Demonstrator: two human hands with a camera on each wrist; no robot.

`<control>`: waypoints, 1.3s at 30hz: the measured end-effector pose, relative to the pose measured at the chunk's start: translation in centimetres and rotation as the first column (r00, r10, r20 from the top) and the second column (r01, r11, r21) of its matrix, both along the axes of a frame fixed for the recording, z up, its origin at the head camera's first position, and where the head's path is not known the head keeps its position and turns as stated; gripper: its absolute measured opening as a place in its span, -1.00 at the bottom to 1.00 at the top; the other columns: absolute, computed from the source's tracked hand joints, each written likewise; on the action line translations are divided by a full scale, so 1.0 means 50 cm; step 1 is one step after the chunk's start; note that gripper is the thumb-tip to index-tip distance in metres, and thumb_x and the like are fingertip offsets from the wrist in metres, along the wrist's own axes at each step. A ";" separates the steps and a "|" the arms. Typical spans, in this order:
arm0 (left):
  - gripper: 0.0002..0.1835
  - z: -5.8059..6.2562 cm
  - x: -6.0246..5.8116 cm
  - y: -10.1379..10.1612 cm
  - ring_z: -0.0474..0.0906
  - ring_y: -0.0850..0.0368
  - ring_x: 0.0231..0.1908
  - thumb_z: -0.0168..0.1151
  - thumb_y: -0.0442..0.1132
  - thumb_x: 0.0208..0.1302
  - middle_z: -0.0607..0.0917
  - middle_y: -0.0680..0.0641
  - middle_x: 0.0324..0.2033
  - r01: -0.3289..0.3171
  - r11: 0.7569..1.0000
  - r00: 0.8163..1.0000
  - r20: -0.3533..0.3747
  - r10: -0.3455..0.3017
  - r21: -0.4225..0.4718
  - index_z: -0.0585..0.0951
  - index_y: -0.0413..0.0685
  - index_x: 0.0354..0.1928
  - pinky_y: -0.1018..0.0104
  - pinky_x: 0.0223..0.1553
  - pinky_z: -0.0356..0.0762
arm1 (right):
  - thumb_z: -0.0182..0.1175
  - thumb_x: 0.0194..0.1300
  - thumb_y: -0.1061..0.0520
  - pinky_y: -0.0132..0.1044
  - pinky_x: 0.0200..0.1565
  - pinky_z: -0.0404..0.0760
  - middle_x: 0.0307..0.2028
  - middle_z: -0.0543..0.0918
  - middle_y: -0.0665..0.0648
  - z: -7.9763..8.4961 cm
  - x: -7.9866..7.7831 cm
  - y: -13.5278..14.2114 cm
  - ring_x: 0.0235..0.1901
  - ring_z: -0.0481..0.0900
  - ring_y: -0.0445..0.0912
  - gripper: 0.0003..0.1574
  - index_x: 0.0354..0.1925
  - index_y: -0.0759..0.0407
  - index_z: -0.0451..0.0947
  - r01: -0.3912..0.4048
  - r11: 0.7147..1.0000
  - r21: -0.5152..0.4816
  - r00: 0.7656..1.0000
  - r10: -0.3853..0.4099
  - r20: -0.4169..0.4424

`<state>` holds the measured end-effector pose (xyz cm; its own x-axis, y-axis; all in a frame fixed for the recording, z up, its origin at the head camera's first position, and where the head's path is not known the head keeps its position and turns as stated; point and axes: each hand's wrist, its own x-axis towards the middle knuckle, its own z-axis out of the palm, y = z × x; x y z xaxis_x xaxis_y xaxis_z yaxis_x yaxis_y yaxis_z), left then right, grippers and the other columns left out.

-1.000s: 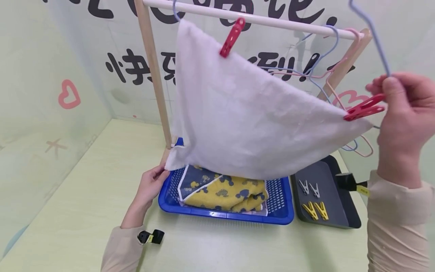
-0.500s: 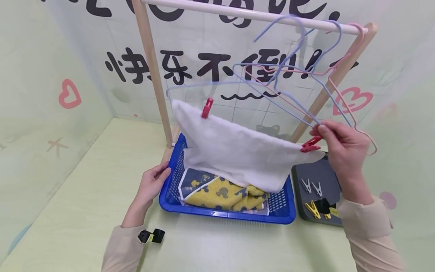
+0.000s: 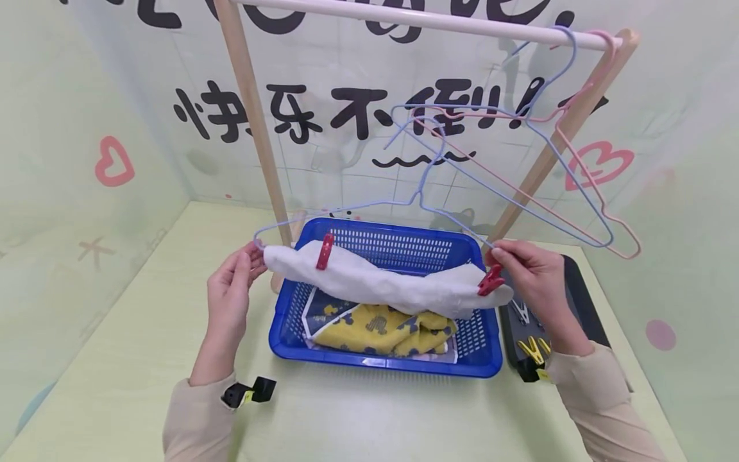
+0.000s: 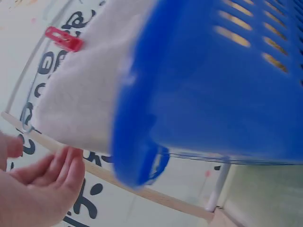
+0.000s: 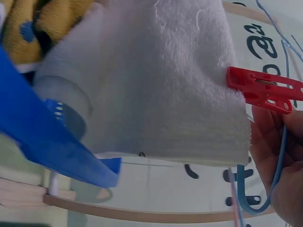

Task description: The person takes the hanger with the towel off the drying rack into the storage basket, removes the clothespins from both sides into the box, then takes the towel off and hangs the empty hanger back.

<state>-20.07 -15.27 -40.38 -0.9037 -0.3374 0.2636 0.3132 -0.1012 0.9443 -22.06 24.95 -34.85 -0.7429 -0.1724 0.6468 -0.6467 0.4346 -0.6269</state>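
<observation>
A blue wire clothes hanger [image 3: 420,192] is held low over the blue basket [image 3: 381,363]. A white towel [image 3: 381,287] hangs from it, fastened by two red clothespins, the left clothespin [image 3: 324,251] and the right clothespin [image 3: 491,280]. My right hand [image 3: 534,282] grips the hanger's right end beside its clothespin; the wire runs between thumb and fingers in the right wrist view. At the hanger's left end is my left hand [image 3: 231,289], fingers loosely bent. In the left wrist view those fingers [image 4: 66,168] lie close to the towel's corner, with no wire between them.
Behind stands a drying rack with a white rail [image 3: 427,20] and wooden posts. A blue hanger [image 3: 554,151] and a pink hanger [image 3: 583,168] hang at its right. The basket holds a yellow patterned cloth [image 3: 375,327]. A dark tray [image 3: 577,289] with clothespins lies right.
The right hand has brought hanger and towel down and leftward, from high at the right to over the basket. The left hand has left the towel corner, then the basket rim, for the hanger's left end.
</observation>
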 end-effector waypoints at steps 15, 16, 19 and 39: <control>-0.70 -0.006 0.013 -0.014 0.51 0.34 -0.47 -0.02 -0.21 0.43 0.63 0.15 -0.50 0.141 0.988 0.983 0.130 -0.132 -0.068 0.62 0.12 -0.46 0.56 -0.41 0.52 | 0.16 0.30 0.25 -0.53 -0.29 0.58 -0.40 0.68 0.27 -0.045 -0.022 -0.011 -0.44 0.62 -0.29 -0.80 -0.23 0.40 0.63 0.019 0.990 0.137 0.924 -0.070 0.377; -0.69 -0.007 0.014 -0.015 0.50 0.34 -0.47 -0.03 -0.21 0.43 0.62 0.16 -0.51 0.161 0.984 0.979 0.141 -0.150 -0.071 0.62 0.12 -0.47 0.55 -0.42 0.51 | 0.16 0.30 0.23 -0.53 -0.28 0.58 -0.40 0.69 0.27 -0.045 -0.023 -0.011 -0.44 0.63 -0.26 -0.78 -0.23 0.40 0.63 0.014 0.990 0.143 0.913 -0.072 0.403; -0.66 -0.009 0.016 -0.018 0.49 0.35 -0.49 -0.04 -0.23 0.44 0.61 0.16 -0.53 0.195 0.980 0.967 0.175 -0.185 -0.046 0.62 0.12 -0.50 0.55 -0.45 0.49 | 0.17 0.31 0.19 -0.50 -0.27 0.58 -0.35 0.69 0.27 -0.042 -0.025 -0.014 -0.41 0.63 -0.20 -0.74 -0.18 0.40 0.62 0.010 0.988 0.152 0.884 -0.080 0.461; -0.57 -0.012 0.014 -0.009 0.51 0.37 -0.54 -0.04 -0.25 0.43 0.64 0.17 -0.59 0.122 0.986 0.925 0.348 -0.156 0.117 0.65 0.18 -0.59 0.55 -0.49 0.50 | 0.33 0.14 0.17 -0.40 -0.49 0.35 -0.42 0.58 -0.04 -0.038 0.017 0.032 -0.47 0.35 -0.19 -0.82 -0.22 0.15 0.68 -0.004 0.927 0.375 0.963 -0.097 0.250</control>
